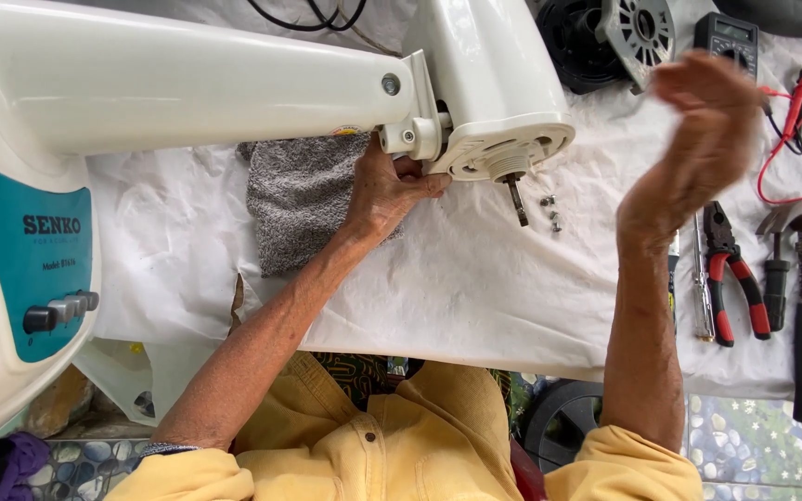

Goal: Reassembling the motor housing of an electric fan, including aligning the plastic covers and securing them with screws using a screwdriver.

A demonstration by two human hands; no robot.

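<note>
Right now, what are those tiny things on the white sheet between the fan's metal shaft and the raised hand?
In the head view, a few small silver screws lie loose there.

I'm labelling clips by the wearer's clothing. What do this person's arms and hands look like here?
Both forearms are bare, no gloves. The left hand and right hand show no rings or watch. Yellow sleeves are pushed up near the elbows; a dark patterned cuff peeks out at the left one.

White plastic sheet (475, 288) lying crumpled as the work surface, pebble-patterned tile floor (754, 445) showing at five and seven o'clock, soft even daylight falling across everything, casting faint shadows.
</note>
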